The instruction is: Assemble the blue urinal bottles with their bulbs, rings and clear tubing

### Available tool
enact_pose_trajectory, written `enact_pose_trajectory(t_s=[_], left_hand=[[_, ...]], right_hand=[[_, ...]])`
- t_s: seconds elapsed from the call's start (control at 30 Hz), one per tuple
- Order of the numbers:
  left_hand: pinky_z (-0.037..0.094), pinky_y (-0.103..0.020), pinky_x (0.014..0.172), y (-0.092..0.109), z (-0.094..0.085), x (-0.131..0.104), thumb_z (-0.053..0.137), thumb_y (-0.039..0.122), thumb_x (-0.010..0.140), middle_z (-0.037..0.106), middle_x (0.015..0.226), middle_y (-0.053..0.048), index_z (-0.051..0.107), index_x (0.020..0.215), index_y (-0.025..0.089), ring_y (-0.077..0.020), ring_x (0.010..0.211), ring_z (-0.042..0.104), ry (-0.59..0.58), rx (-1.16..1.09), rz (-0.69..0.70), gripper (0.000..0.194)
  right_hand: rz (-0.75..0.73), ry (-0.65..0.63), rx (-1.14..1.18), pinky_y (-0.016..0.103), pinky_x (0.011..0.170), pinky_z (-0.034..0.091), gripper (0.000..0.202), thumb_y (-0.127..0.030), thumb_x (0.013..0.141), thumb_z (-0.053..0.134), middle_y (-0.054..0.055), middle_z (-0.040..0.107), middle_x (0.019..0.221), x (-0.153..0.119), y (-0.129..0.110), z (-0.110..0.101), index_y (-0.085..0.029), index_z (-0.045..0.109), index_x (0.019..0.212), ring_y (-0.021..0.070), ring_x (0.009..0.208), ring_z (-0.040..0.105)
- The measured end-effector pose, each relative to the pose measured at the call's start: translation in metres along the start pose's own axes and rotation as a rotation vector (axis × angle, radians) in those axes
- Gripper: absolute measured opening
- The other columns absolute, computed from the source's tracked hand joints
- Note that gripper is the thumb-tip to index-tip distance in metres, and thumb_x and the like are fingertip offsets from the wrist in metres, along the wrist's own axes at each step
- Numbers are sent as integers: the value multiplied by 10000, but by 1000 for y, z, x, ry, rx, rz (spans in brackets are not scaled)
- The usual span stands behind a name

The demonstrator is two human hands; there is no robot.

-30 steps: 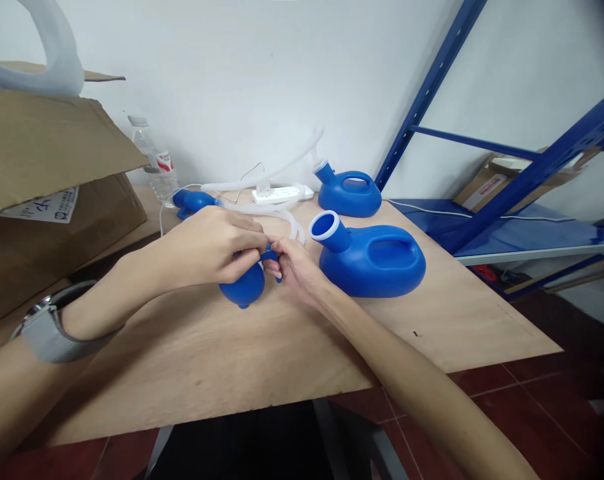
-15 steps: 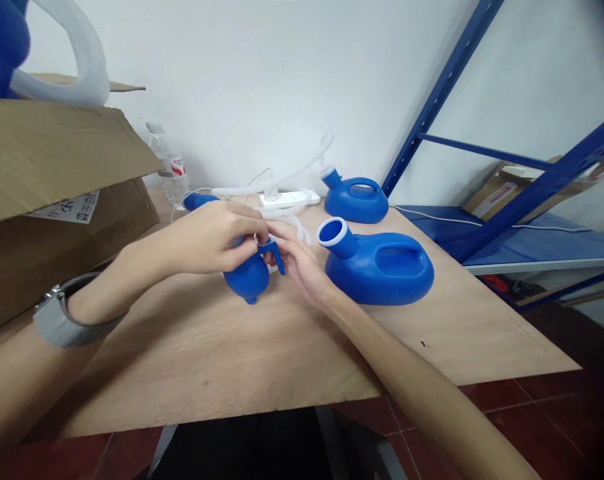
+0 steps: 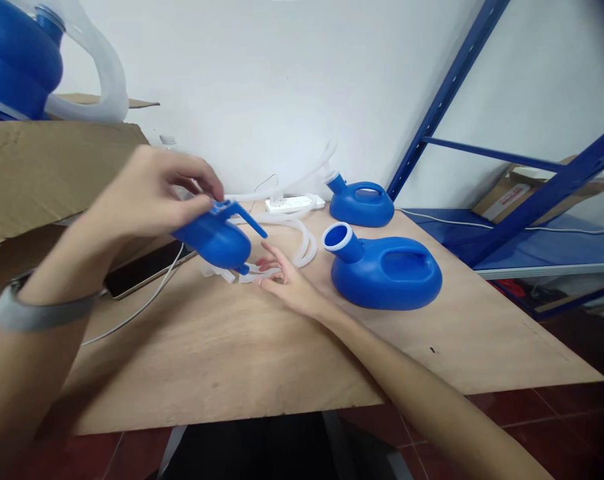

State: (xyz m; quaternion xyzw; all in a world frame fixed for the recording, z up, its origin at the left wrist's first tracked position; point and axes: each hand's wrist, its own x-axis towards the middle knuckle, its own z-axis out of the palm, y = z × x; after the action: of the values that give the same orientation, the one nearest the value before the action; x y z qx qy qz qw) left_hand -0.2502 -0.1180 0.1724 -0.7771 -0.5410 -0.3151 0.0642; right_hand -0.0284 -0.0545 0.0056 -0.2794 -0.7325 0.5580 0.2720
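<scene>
My left hand (image 3: 157, 193) grips a blue bulb-shaped part (image 3: 222, 245) by its upper end, lifted over the left of the table and tilted, with a thin blue arm sticking out to the right. Just right of it, my right hand (image 3: 289, 283) is off the part, its fingers apart above the table. Clear tubing (image 3: 309, 247) lies in loops behind my right hand. A large blue bottle (image 3: 387, 277) with a white-rimmed neck lies to the right, and a second blue bottle (image 3: 363, 204) stands behind it.
A cardboard box (image 3: 32, 173) is at the left with blue bottles (image 3: 17, 63) and tubing on top. A phone (image 3: 145, 270) and cable lie beside it. A power strip (image 3: 295, 204) sits by the wall. Blue shelving (image 3: 447, 87) rises at the right.
My left hand has moved left with the blue part, tilting it. My right hand has let go of it and opened. The phone has come into view.
</scene>
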Motion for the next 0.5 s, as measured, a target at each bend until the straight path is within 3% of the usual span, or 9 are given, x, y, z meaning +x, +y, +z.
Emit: enact_pose_trajectory(t_s=[0.13,0.2,0.33,0.43,0.5], left_hand=[[480,-230,669,3,-27,-14,626,232,788,707,786,-3,725,818,131,-114,746,631,265,-17,-138,145],[491,-250,701,3,-30,-23,618,228,783,698,799,-1,721,821,138,-124,774,628,293,-2,-207,142],[512,-281,728,-9,-18,-41,608,264,754,705,797,-1,737,853,137,-151,783,636,266,4,-389,206],[502,-281,739,-29,-3,-54,622,227,745,693,790,35,732,861,152,-144,787,631,340,-36,-485,176],[497,-283,744,-42,5,-61,634,199,740,684,777,63,714,819,165,-135,792,625,419,-120,-517,118]], right_hand=[[-162,-113,-427,308,1140,466,675,-330,935,547,111,445,1456,-5,-6,4,-212,412,1586,126,1332,467],[-221,-133,-706,420,1213,402,598,-310,961,492,111,426,1471,-3,-12,10,-222,465,1553,170,1354,426],[-192,-55,-1039,514,1126,409,610,-424,994,464,164,472,1388,11,-19,29,-179,465,1552,254,1282,400],[-173,28,-1068,513,1130,401,726,-484,995,475,191,472,1370,29,-20,40,-153,348,1629,273,1286,383],[-168,47,-1057,505,1148,392,713,-469,994,492,184,461,1387,40,-21,42,-171,352,1626,277,1314,378]])
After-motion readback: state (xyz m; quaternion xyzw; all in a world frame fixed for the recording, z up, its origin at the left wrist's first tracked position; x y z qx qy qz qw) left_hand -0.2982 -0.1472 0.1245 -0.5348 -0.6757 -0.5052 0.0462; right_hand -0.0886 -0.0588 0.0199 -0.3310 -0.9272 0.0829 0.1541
